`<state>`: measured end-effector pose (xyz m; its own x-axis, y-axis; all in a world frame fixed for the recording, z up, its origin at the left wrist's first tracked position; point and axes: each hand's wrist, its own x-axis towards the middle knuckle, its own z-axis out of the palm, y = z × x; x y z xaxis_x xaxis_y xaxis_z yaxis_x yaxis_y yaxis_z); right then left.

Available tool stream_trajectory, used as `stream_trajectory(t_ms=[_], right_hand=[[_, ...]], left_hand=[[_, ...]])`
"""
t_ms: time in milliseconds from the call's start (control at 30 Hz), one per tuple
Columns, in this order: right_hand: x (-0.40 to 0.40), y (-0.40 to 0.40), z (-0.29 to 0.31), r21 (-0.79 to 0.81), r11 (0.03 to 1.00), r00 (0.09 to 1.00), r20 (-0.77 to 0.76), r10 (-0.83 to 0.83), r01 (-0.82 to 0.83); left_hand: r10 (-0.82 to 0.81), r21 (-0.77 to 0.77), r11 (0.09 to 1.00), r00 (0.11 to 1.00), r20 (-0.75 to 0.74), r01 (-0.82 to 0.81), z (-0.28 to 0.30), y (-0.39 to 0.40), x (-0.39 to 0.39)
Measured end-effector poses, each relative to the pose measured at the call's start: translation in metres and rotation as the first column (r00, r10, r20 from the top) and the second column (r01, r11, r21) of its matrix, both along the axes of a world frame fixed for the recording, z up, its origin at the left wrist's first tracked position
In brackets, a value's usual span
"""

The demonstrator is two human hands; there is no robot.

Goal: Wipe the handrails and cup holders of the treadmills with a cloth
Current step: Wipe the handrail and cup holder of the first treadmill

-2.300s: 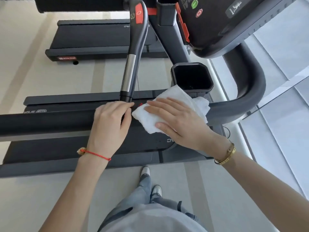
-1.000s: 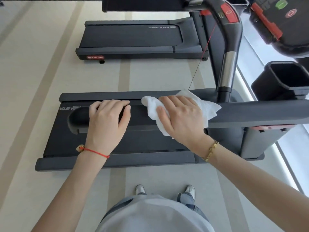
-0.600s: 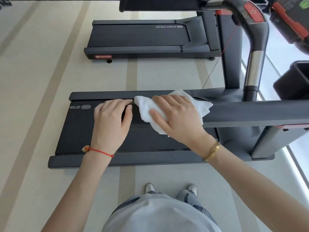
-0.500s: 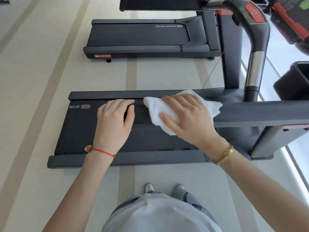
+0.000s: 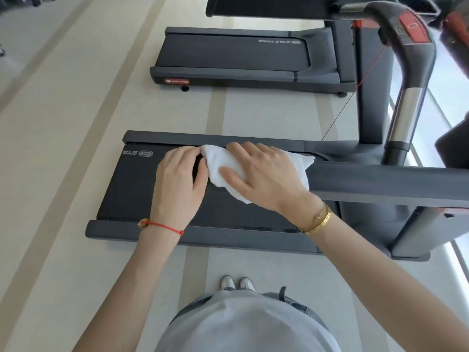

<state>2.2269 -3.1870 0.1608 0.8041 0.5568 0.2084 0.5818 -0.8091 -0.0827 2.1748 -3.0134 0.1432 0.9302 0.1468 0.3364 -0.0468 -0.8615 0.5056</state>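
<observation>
The handrail (image 5: pixel 380 182) of the near treadmill (image 5: pixel 228 240) runs dark and level from the right edge of my view toward the middle, above the belt. Beyond it I see a second treadmill (image 5: pixel 241 57) on the pale striped floor (image 5: pixel 63 123). An upright grip (image 5: pixel 408 97) with a silver band and a red pad rises at the handrail's far side. The white cloth (image 5: pixel 220 168) is draped over the handrail's free end. My right hand (image 5: pixel 266 179) lies flat on the cloth, fingers spread and pressing it to the rail. My left hand (image 5: pixel 177 181) curls over the tip of the handrail, fingertips just touching the cloth's edge. A gold bracelet (image 5: pixel 317 222) circles the right wrist, a red string (image 5: pixel 162 226) the left.
</observation>
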Motion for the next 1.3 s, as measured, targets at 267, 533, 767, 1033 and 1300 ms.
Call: stream_trajectory(t_ms=[267,533,767,1033,1300], right_hand=[[-0.006,-0.069,-0.011,0.104,0.994,0.995,0.100,-0.030,0.020],[-0.016,-0.127,-0.015,0.081,0.989,0.978,0.159,-0.132,0.120],[-0.020,-0.109,-0.013,0.129,0.992,0.987,0.162,-0.006,-0.015],[-0.021,-0.042,-0.004,0.152,0.965,0.972,0.134,0.193,-0.213],[-0.051,0.015,0.001,0.150,0.888,0.900,0.084,0.427,-0.435]], left_hand=[[-0.032,0.081,0.996,0.999,0.011,0.031,0.005,-0.025,-0.006],[-0.101,0.053,0.994,0.995,0.014,0.100,0.012,-0.062,-0.008],[-0.046,0.000,0.999,0.998,0.052,0.046,0.014,-0.068,-0.035],[0.185,-0.064,0.981,0.982,0.045,-0.182,0.010,-0.039,-0.090],[0.456,-0.089,0.885,0.890,-0.027,-0.456,0.003,0.013,-0.159]])
